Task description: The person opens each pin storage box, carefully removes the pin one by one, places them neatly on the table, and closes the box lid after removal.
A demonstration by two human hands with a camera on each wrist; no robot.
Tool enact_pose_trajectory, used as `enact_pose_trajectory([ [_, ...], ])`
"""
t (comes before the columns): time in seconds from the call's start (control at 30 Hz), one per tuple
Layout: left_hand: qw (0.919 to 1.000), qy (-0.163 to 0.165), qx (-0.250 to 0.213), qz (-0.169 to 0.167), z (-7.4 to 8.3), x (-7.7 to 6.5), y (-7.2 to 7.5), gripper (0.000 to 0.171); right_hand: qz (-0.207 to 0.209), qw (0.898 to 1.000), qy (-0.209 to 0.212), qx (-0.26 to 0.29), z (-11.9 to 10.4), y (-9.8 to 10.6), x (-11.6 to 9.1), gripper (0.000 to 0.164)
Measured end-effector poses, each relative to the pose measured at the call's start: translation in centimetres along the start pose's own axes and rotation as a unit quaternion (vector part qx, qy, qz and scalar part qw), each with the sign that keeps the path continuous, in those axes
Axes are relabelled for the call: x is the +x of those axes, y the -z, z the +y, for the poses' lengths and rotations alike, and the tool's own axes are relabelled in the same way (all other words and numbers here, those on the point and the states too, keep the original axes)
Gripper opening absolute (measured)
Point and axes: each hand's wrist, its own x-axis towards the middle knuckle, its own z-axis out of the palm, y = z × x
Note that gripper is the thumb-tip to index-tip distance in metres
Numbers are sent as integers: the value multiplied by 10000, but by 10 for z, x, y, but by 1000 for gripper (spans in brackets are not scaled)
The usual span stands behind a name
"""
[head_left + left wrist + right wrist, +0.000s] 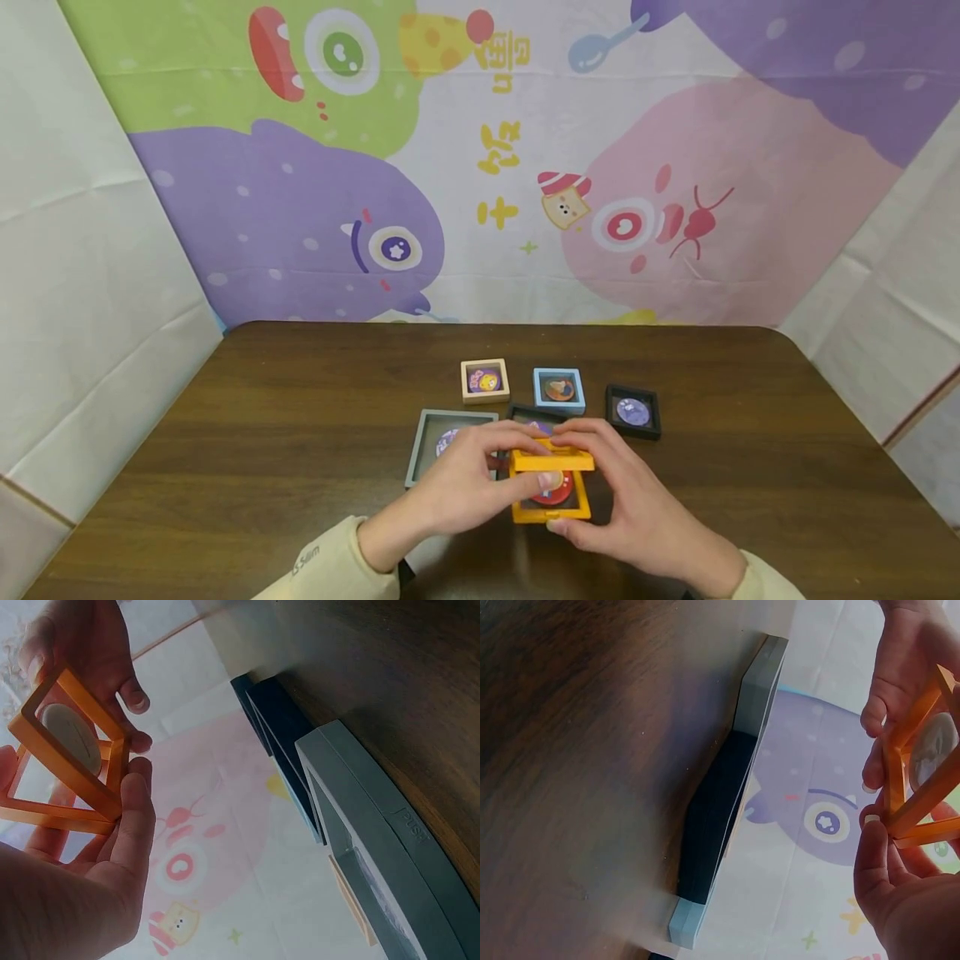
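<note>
A yellow-orange square display frame (553, 462) is held off the table between both hands, its two hinged halves parted at an angle. A round red badge (558, 492) sits in it; from the wrist cameras its pale back (73, 738) shows. My left hand (472, 471) grips the frame from the left, thumb reaching over the front opening by the badge, fingers at the upper half. From the right, my right hand (637, 496) grips it, with fingers along the top and the thumb at the lower edge. Some fingertips are hidden behind the frame.
Behind the hands stand a grey frame (420, 450), partly covered black frame (517, 411), cream frame (471, 398), light blue frame (538, 392) and black frame (655, 415), each with a round piece. The brown table (300, 417) meets a cartoon-printed cloth (465, 283).
</note>
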Motion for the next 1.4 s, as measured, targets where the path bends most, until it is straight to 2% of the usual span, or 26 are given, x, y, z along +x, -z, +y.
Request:
enact_pose_trajectory([
  [0.13,9998,202,38,42,0,0,0,33,4,10000,-7,-18,0,0,0,70],
  [0.3,9990,446,-18,43,-1,1,0,33,-60,9996,-120,229,0,-1,0,79],
  [0.53,9985,536,-16,77,-2,1,0,34,-152,9986,-361,366,-1,-1,1,90],
  [0.7,9974,710,-64,104,-2,2,0,38,-170,9985,-270,440,-1,-1,1,93],
  [0.83,9960,890,30,79,-2,2,1,40,-231,9976,-377,533,-1,-3,1,95],
  [0.97,9954,953,98,74,-2,2,2,37,-270,9968,-496,574,-1,-4,0,99],
  [1.23,9939,1097,-43,107,-2,2,2,35,-293,9969,-423,598,0,-5,-1,110],
  [1.4,9925,1210,-68,140,-1,2,3,37,-283,9963,-490,651,-6,-3,1,111],
])
